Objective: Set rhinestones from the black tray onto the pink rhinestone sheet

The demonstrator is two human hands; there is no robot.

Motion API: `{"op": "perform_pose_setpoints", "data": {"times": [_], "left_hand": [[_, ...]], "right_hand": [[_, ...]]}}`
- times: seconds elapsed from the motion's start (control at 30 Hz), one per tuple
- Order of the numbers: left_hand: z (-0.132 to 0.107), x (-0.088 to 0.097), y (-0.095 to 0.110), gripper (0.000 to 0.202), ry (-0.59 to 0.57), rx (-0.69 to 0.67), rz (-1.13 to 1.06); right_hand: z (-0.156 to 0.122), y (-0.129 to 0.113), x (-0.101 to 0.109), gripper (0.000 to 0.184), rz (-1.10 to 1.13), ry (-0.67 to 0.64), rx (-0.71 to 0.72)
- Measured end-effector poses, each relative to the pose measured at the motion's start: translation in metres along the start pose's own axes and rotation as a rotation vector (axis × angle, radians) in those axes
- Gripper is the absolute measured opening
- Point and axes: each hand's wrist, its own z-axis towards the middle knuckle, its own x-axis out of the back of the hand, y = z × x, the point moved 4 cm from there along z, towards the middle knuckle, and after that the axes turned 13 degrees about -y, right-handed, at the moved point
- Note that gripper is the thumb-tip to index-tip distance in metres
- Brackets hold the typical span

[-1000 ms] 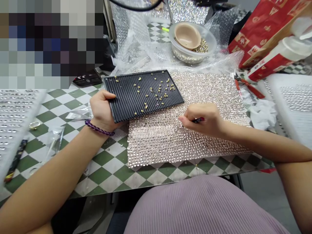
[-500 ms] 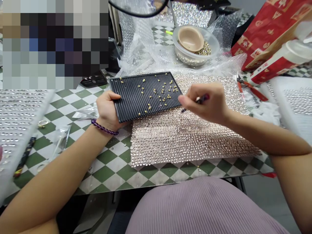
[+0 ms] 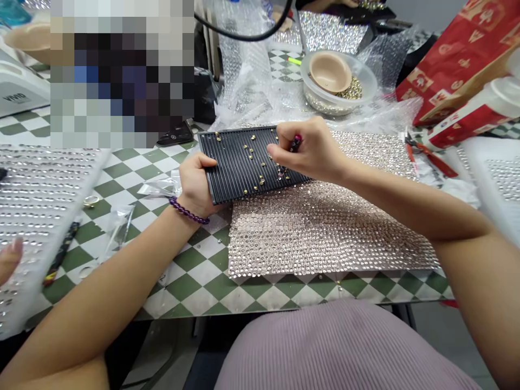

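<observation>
My left hand (image 3: pixel 197 183) grips the left end of a black ridged tray (image 3: pixel 231 168), thumb on top and the other fingers hidden beneath. Small gold-rimmed rhinestones (image 3: pixel 251 157) lie scattered over its grooves. Closed around a dark pen-like tool with a pink end (image 3: pixel 296 143), my right hand (image 3: pixel 311 149) is over the tray's right part and hides many of the stones there. The tool's lower tip points down at the grooves. Under the tray lies a sheet covered in rows of sparkling rhinestones (image 3: pixel 309 227).
Behind the sheet stands a clear plastic bowl (image 3: pixel 339 105) of rhinestones with a beige bowl (image 3: pixel 330 70) in it. Red-handled pliers (image 3: pixel 434 157), a red-labelled bottle (image 3: pixel 467 122) and a red bag (image 3: pixel 439 65) are at right. Another person's hand (image 3: pixel 10 260) rests at the left over a white studded sheet (image 3: pixel 44 200).
My right hand has moved left from the tray's right edge to over the tray, bringing the tool onto the stones. The view has shifted slightly left; my left hand still holds the tray.
</observation>
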Motion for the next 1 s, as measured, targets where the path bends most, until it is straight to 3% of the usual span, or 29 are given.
{"op": "perform_pose_setpoints", "data": {"times": [0.27,0.73,0.87,1.0], "left_hand": [[0.0,-0.001,0.0,0.036,-0.058,-0.005,-0.02],[0.001,0.0,0.0,0.035,-0.024,0.008,-0.032],[0.004,0.006,-0.001,0.03,0.035,-0.018,-0.036],[0.005,0.007,0.0,0.027,0.081,-0.05,-0.057]], "right_hand": [[-0.005,0.008,0.0,0.037,0.036,-0.002,0.009],[-0.009,0.01,-0.002,0.038,0.025,0.018,0.041],[-0.017,0.005,0.009,0.038,0.063,0.106,0.017],[-0.052,-0.011,0.03,0.039,0.104,0.259,-0.04]]}}
